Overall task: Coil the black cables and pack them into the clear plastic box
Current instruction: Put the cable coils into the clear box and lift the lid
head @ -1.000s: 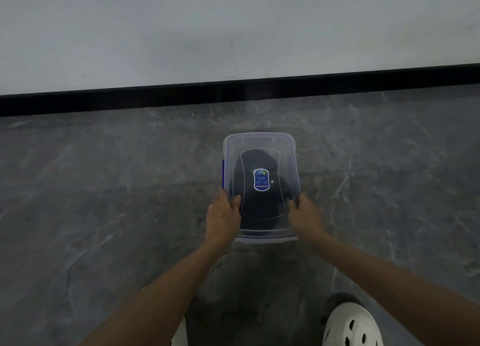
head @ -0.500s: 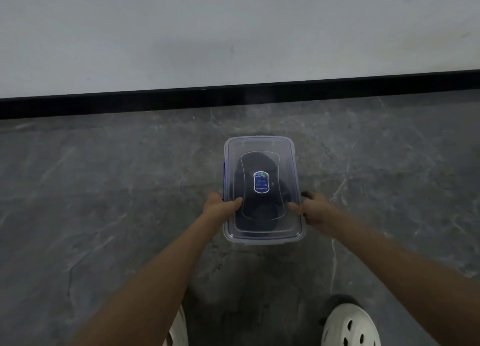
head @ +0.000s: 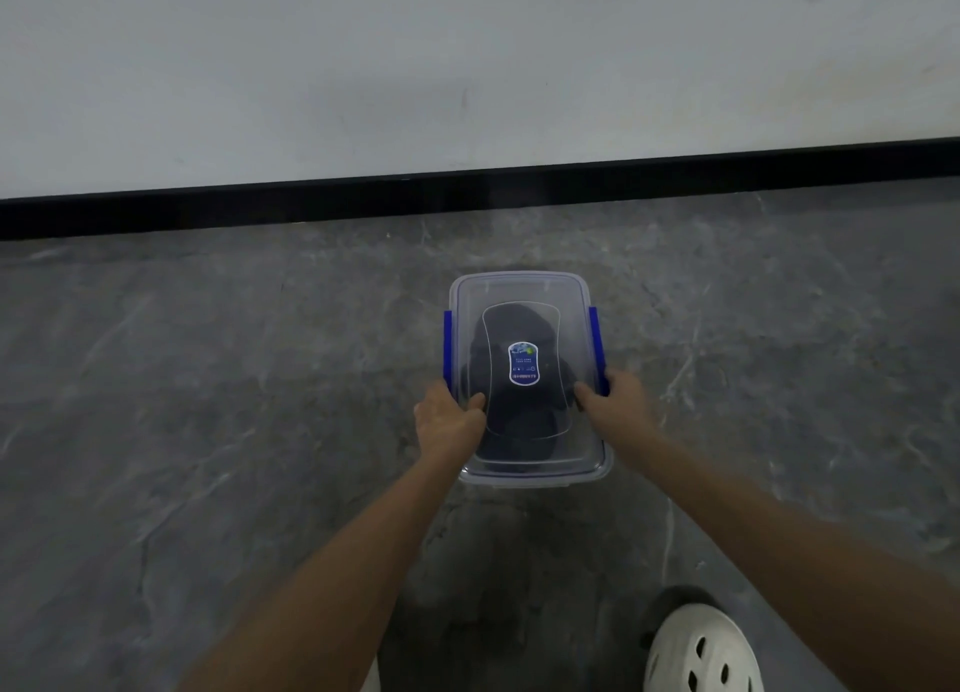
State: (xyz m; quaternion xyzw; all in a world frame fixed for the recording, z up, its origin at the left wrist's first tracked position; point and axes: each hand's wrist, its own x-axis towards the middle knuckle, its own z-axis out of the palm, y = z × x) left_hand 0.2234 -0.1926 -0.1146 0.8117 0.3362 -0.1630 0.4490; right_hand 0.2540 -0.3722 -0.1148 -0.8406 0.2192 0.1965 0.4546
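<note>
Box point(head: 519, 287) between left hand point(head: 448, 423), right hand point(head: 621, 401); seemingly gripped.

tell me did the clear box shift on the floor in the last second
No. The clear plastic box sits at the same gap from the black skirting board and the pale floor vein on its right.

Black cables point(head: 524, 421) are only showing as a dark smudge through the clear plastic box point(head: 519, 288). The sticker point(head: 523, 363) print is coming out too tiny to read. Left hand point(head: 447, 423) and right hand point(head: 621, 400) are hiding their fingers down the sides, and the white shoe point(head: 696, 650) is getting chopped off at the bottom.
</note>
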